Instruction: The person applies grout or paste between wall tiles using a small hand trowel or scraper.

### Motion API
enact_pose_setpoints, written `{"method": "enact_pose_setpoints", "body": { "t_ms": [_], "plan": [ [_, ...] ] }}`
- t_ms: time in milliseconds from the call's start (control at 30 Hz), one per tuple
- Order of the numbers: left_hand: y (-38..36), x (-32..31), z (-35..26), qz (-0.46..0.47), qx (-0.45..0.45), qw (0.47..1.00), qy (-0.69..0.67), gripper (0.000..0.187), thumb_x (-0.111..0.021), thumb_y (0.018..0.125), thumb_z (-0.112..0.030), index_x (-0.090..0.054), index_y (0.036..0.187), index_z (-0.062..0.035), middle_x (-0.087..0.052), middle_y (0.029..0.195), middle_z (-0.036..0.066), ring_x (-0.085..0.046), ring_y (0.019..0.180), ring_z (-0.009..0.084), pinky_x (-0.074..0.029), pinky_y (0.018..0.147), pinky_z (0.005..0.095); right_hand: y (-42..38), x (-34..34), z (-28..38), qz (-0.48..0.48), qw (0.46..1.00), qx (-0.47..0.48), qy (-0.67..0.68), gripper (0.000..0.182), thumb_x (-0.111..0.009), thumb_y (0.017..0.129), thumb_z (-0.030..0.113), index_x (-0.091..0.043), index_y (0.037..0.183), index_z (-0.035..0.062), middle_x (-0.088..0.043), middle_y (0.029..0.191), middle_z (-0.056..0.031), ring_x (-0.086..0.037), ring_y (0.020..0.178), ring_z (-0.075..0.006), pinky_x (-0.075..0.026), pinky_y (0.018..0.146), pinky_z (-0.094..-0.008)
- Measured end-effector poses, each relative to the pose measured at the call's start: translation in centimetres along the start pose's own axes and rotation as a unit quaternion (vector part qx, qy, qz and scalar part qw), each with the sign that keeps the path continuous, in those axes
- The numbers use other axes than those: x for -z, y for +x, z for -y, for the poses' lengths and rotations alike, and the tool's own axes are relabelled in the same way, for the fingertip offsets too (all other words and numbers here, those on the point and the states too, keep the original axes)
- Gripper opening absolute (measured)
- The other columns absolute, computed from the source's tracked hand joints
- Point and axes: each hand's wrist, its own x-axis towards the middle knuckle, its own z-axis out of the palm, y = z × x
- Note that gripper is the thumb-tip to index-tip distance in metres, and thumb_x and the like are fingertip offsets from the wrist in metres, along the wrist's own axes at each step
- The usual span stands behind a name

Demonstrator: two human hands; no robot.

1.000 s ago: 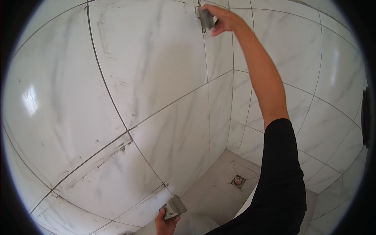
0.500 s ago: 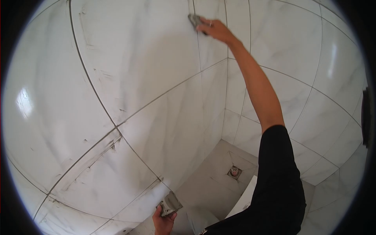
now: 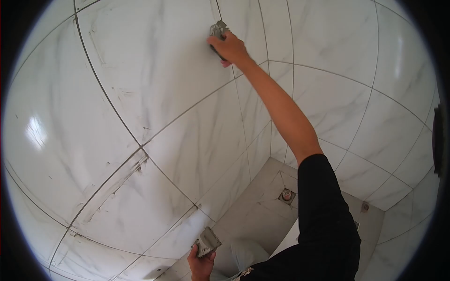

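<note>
My right hand reaches up and presses a small grey grout float against a vertical joint in the white marble-look wall tiles. Its fingers are closed around the float. Low in the view, my left hand holds a small trowel piece loaded with grey grout, close to the lower wall tiles. Dark grout lines run between the large tiles, with grey smears along the joint at the left.
The tiled walls meet in a corner at the centre right. Below lies a grey tiled floor with a floor drain. A dark object sits at the right edge.
My right hand has slid the float down and to the left along the vertical joint. The view has tilted slightly. My left hand stays low with the grout-laden piece.
</note>
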Motion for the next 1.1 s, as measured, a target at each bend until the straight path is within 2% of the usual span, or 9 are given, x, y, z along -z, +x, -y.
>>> {"method": "enact_pose_setpoints", "body": {
  "t_ms": [133,300,433,567,600,700,733,833,1100],
  "plan": [
    [-0.7,0.5,0.1,-0.008,-0.012,1.000,0.008,0.039,-0.044,0.101,-0.035,-0.057,0.129,-0.0110,-0.068,0.120,0.010,-0.069,0.101,0.0326,-0.063,0.066,0.0409,1.5,3.8,-0.9,0.012,0.995,-0.079,0.062,0.073,-0.066,0.079,0.055,-0.052,0.109,-0.0104,-0.065,0.083,-0.0168,-0.066,0.056,-0.0241,-0.058,0.050,-0.0325],
    [-0.4,0.1,-0.8,0.005,-0.018,1.000,0.012,0.036,-0.046,0.101,-0.034,-0.060,0.125,-0.0110,-0.070,0.114,0.010,-0.071,0.094,0.0316,-0.063,0.067,0.0430,-1.4,-2.0,-4.2,-0.033,0.996,-0.084,-0.003,0.084,-0.064,0.081,0.058,-0.040,0.126,-0.0085,-0.062,0.097,-0.0185,-0.066,0.058,-0.0266,-0.059,0.050,-0.0348],
    [-0.8,-0.2,-0.9,-0.008,-0.018,1.000,-0.004,0.036,-0.045,0.102,-0.034,-0.060,0.125,-0.0115,-0.069,0.116,0.009,-0.071,0.094,0.0307,-0.062,0.066,0.0432,-0.9,3.6,-1.9,0.096,0.988,-0.103,0.063,0.070,-0.069,0.079,0.058,-0.059,0.117,-0.0005,-0.061,0.106,-0.0144,-0.063,0.059,-0.0258,-0.059,0.052,-0.0360],
    [-1.0,-0.3,-0.8,-0.025,-0.025,0.999,0.010,0.037,-0.046,0.101,-0.035,-0.059,0.127,-0.0113,-0.068,0.119,0.010,-0.069,0.099,0.0317,-0.062,0.067,0.0424,7.6,7.9,1.6,0.025,0.978,0.151,-0.139,0.085,-0.073,0.074,0.057,-0.056,0.135,0.0006,-0.073,0.095,-0.0116,-0.069,0.065,-0.0213,-0.056,0.066,-0.0313],
    [-1.3,-0.8,-0.7,-0.051,-0.033,0.998,0.015,0.035,-0.046,0.102,-0.034,-0.060,0.125,-0.0124,-0.069,0.117,0.008,-0.070,0.096,0.0300,-0.062,0.066,0.0429,8.4,8.1,2.2,0.033,0.966,0.232,-0.110,0.055,-0.063,0.089,0.043,-0.064,0.128,0.0043,-0.069,0.081,-0.0063,-0.061,0.065,-0.0170,-0.051,0.056,-0.0330],
    [-1.0,-0.4,-0.7,-0.022,-0.038,0.999,0.012,0.035,-0.046,0.101,-0.034,-0.060,0.125,-0.0127,-0.069,0.117,0.007,-0.070,0.096,0.0291,-0.061,0.068,0.0422,12.4,6.6,-2.5,0.140,0.954,0.263,-0.030,0.051,-0.066,0.086,0.042,-0.066,0.126,0.0098,-0.069,0.082,-0.0063,-0.062,0.065,-0.0164,-0.051,0.054,-0.0312],
    [-0.9,-0.1,-0.7,-0.026,-0.031,0.999,0.013,0.035,-0.046,0.101,-0.034,-0.060,0.125,-0.0127,-0.069,0.117,0.007,-0.070,0.096,0.0291,-0.061,0.068,0.0422,11.5,5.7,-3.5,0.019,0.939,0.312,-0.144,0.081,-0.080,0.072,0.049,-0.058,0.136,0.0038,-0.073,0.105,-0.0129,-0.071,0.086,-0.0223,-0.054,0.082,-0.0311],
    [-0.7,-0.2,0.0,-0.011,-0.031,0.999,0.002,0.034,-0.047,0.101,-0.035,-0.061,0.124,-0.0127,-0.070,0.116,0.006,-0.070,0.097,0.0281,-0.061,0.069,0.0417,3.9,5.0,-8.3,0.064,0.959,0.236,-0.146,0.071,-0.082,0.074,0.036,-0.061,0.134,0.0058,-0.069,0.122,-0.0143,-0.069,0.100,-0.0239,-0.050,0.094,-0.0344],
    [0.0,-2.3,-0.2,0.016,0.023,0.999,0.039,0.035,-0.049,0.101,-0.035,-0.060,0.124,-0.0102,-0.070,0.115,0.009,-0.071,0.094,0.0294,-0.063,0.067,0.0412,-6.6,4.4,-12.0,0.102,0.991,-0.091,-0.005,0.091,-0.072,0.078,0.053,-0.043,0.146,0.0008,-0.066,0.084,-0.0120,-0.066,0.069,-0.0181,-0.056,0.057,-0.0321]
  ]
}}
